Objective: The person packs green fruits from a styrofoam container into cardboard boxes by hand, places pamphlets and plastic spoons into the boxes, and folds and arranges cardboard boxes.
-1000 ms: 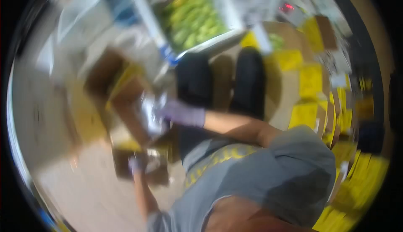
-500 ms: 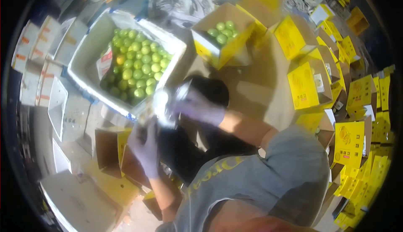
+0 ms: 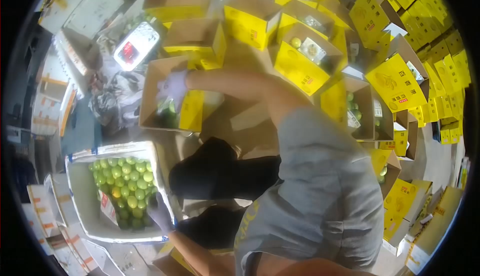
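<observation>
My right hand [image 3: 173, 86], in a pale purple glove, reaches into an open yellow cardboard box [image 3: 191, 111]. Its fingers are closed on a shiny clear plastic packet [image 3: 166, 106], just above green fruit inside the box. Lower down, my left hand [image 3: 159, 213], also gloved, lies at the right inner edge of a white foam box [image 3: 120, 232]. Its fingers are apart and partly shaded, against the green round fruit [image 3: 132, 186]. A red and white label [image 3: 107, 207] lies among that fruit.
A scale [image 3: 136, 46] with a red display stands beside crumpled grey plastic [image 3: 120, 96]. Open yellow boxes [image 3: 247, 23] stand around the top and right, some holding fruit and packets [image 3: 311, 50]. Stacked yellow boxes [image 3: 440, 71] line the far right; white foam boxes [image 3: 50, 206] stand left.
The view has turned toward the right-hand boxes. My hands, together at the shiny plastic before, have separated: the right has moved into the yellow box, the left to the fruit in the foam box.
</observation>
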Tool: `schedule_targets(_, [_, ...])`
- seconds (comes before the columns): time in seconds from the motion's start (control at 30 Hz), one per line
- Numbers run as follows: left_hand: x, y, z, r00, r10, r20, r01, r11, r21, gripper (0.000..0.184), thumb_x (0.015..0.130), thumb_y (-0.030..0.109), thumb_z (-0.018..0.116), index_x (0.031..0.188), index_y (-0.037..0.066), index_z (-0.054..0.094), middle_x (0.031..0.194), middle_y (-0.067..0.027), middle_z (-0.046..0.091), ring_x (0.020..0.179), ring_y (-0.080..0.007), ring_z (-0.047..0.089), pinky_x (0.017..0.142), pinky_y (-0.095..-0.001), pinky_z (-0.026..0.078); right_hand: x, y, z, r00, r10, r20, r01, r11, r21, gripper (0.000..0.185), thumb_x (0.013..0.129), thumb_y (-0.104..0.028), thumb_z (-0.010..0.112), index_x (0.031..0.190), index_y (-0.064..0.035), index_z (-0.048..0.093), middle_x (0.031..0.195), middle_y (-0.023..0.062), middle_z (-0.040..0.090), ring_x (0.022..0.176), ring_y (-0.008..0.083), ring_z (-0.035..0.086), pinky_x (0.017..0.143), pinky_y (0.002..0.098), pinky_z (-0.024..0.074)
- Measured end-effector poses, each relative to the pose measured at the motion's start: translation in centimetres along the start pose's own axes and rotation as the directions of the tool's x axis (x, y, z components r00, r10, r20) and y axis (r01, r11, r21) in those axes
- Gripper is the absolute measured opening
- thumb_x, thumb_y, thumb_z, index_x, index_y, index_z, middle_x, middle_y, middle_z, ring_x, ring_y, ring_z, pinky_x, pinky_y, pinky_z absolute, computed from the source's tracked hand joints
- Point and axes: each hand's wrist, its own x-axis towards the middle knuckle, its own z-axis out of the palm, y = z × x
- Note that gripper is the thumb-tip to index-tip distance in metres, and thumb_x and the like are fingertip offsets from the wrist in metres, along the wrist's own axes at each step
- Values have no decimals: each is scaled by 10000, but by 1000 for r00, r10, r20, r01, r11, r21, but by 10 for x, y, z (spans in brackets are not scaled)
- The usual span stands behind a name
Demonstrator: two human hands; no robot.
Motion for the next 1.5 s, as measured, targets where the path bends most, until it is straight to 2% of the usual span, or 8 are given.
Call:
schedule_targets(0.3, [-48,36,11,980,-153,130,161,986,-49,230,860,179,529,942,-22,606,840,-155,619,785,-258,572,734,-358,437,-6,19,68,988,-99,-121,74,978,-195,349,718,-402,654,827,-71,641,817,102,645,795,285,619,701,401,484])
schedule_targets(0.4, [-67,34,18,982,-177,69,175,984,24,250,853,194,506,934,-14,619,758,-166,611,681,-269,568,671,-376,426,20,26,72,659,-240,-713,341,940,-2,442,751,-398,633,1072,-94,621,845,144,654,778,325,627,726,415,493])
schedule_targets(0.47, [-69,43,19,976,-212,51,204,970,134,254,848,194,504,927,-14,628,728,-160,605,656,-260,561,660,-378,425,-18,38,0,970,121,-211,-68,967,244,424,741,-455,613,927,-79,673,862,153,656,799,311,628,697,419,487])
schedule_targets(0.77, [-23,-1,50,881,-440,174,415,895,164,374,860,339,514,1048,43,641,910,-190,641,791,-278,609,736,-365,455,-300,141,-111,667,661,-345,-267,644,717,518,759,-443,589,1075,-33,613,1012,150,649,871,255,637,762,371,491])
schedule_targets(0.9, [-4,-1,66,878,-437,195,408,897,172,398,858,373,517,1030,40,652,807,-189,634,722,-243,598,700,-364,456,-439,142,-131,470,448,-761,-418,872,255,459,807,-342,593,1188,-91,541,886,175,640,828,253,628,711,374,494])
schedule_targets(1.3, [14,-107,117,972,8,234,-88,937,337,376,827,369,570,1079,92,598,808,-100,590,672,-209,558,536,-317,450,-613,355,-62,-237,897,-373,-971,-230,66,428,841,-310,397,1149,-75,580,1199,170,561,1060,338,573,870,456,449])
schedule_targets(1.4, [-7,-2,99,849,-107,517,-370,579,726,378,879,227,490,1213,54,529,1300,-151,480,1165,-300,486,922,-354,426,-578,355,-91,-262,829,-494,-965,-220,143,408,824,-364,458,1093,-106,621,1142,179,588,1032,335,580,854,444,468])
schedule_targets(1.5, [-13,-24,112,890,-360,278,221,877,426,420,840,400,501,1082,70,598,974,-230,621,916,-409,588,815,-434,466,-476,359,-101,63,679,-732,-985,162,66,452,852,-444,465,1104,-94,598,1048,162,627,1001,336,585,853,400,462])
